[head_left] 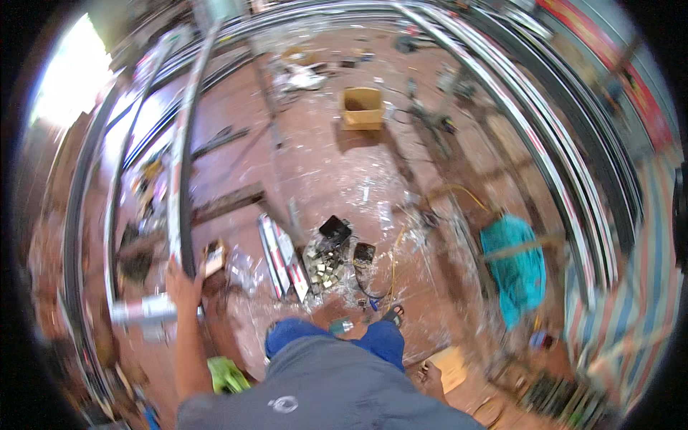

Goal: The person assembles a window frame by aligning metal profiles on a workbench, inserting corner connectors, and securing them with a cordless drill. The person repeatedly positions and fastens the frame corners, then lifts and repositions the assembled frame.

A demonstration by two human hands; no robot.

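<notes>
Long bar point(181, 158), blurred red markings

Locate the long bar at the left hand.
In the head view, the long bar is left of centre, its near end at the left hand, left of the open cardboard box.

No words or numbers are legible. A pale round emblem point(284, 404) marks the gray shirt point(344, 380). Ahead of the shirt, short bars point(283, 254) carry blurred red-and-white markings; farther left, a long bar point(179, 165) does too.
</notes>
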